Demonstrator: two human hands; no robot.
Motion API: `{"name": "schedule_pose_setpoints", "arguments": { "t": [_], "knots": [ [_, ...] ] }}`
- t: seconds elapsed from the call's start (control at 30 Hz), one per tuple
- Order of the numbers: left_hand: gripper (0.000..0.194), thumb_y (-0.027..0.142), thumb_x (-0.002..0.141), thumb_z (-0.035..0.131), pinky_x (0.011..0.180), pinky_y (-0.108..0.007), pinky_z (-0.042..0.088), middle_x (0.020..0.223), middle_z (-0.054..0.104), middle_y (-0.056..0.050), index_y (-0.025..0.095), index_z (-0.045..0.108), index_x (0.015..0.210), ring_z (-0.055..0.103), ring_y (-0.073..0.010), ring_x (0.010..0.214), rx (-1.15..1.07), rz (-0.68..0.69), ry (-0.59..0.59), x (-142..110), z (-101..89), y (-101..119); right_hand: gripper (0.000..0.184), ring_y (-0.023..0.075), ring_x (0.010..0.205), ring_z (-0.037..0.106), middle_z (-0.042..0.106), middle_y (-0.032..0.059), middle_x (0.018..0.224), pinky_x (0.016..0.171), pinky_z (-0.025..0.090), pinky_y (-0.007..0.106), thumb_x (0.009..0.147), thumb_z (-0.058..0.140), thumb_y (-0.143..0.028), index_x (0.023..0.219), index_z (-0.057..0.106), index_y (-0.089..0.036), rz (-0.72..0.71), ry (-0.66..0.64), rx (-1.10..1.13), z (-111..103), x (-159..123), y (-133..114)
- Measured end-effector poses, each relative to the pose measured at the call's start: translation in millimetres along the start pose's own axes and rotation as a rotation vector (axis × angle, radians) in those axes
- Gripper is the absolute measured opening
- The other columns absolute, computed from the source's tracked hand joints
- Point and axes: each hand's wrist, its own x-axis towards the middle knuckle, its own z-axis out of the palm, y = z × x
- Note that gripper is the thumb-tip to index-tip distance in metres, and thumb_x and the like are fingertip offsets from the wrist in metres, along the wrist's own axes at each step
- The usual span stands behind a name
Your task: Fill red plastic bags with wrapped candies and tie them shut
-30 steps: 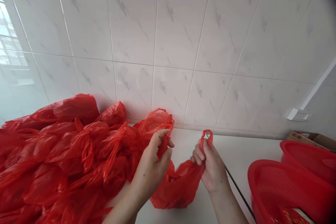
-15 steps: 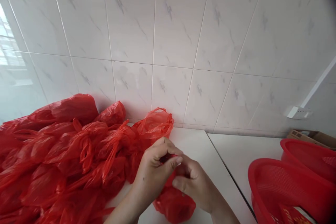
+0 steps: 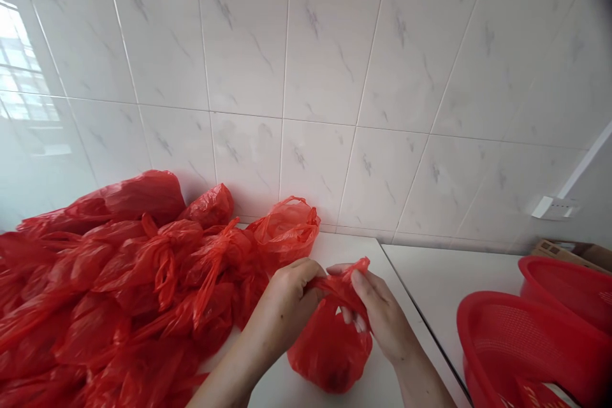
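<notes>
A red plastic bag (image 3: 329, 357) stands on the white table in front of me, rounded out at the bottom with something dark faintly showing inside. My left hand (image 3: 294, 296) is closed on one side of its top, the film pinched between thumb and fingers. Across from it, my right hand (image 3: 377, 306) grips the other side, the thumb pressing on a bunched strip that sticks up. Between the hands the film is stretched and twisted, and a gap shows beneath it. What the bag contains cannot be made out.
A large heap of filled, tied red plastic bags (image 3: 119, 293) covers the left side. Behind my hands another red bag (image 3: 289, 229) sits upright with its handles up. Red plastic baskets (image 3: 482, 312) stand at the right, near a cardboard box (image 3: 549, 250). A tiled wall (image 3: 320, 76) closes the back.
My hands have moved apart, the right one to the right, and the bag's top is now pulled out between them. The bag's body looks fuller and wider.
</notes>
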Motion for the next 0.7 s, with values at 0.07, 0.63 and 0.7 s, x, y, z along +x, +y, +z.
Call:
{"name": "schedule_pose_setpoints", "arguments": {
  "t": [0.07, 0.63, 0.7],
  "knots": [
    [0.015, 0.009, 0.077, 0.046, 0.06, -0.022, 0.037, 0.072, 0.057, 0.003, 0.02, 0.054, 0.071, 0.05, -0.0113, 0.065, -0.009, -0.031, 0.051, 2, 0.3, -4, 0.066, 0.0115, 0.054, 0.042, 0.054, 0.0009, 0.067, 0.056, 0.037, 0.027, 0.088, 0.025, -0.066, 0.113, 0.063, -0.019, -0.102, -0.073, 0.029, -6, -2, 2],
    [0.01, 0.019, 0.081, 0.05, 0.056, -0.022, 0.035, 0.07, 0.058, 0.002, 0.019, 0.055, 0.073, 0.049, -0.0117, 0.063, 0.051, -0.04, -0.052, 3, 3.2, -7, 0.031, 0.0131, 0.066, 0.054, 0.06, -0.0013, 0.07, 0.065, 0.045, 0.027, 0.079, 0.049, -0.024, 0.105, 0.066, -0.022, 0.023, 0.055, -0.202, -4, 10, 7],
    [0.011, 0.016, 0.081, 0.051, 0.061, -0.024, 0.039, 0.072, 0.059, 0.001, 0.019, 0.056, 0.071, 0.052, -0.013, 0.068, 0.135, 0.031, -0.023, 4, 4.3, -11, 0.032, 0.0148, 0.07, 0.056, 0.063, 0.0015, 0.075, 0.07, 0.046, 0.03, 0.081, 0.053, -0.033, 0.107, 0.066, -0.019, 0.01, 0.011, -0.076, -6, 10, 6]
  ]
}}
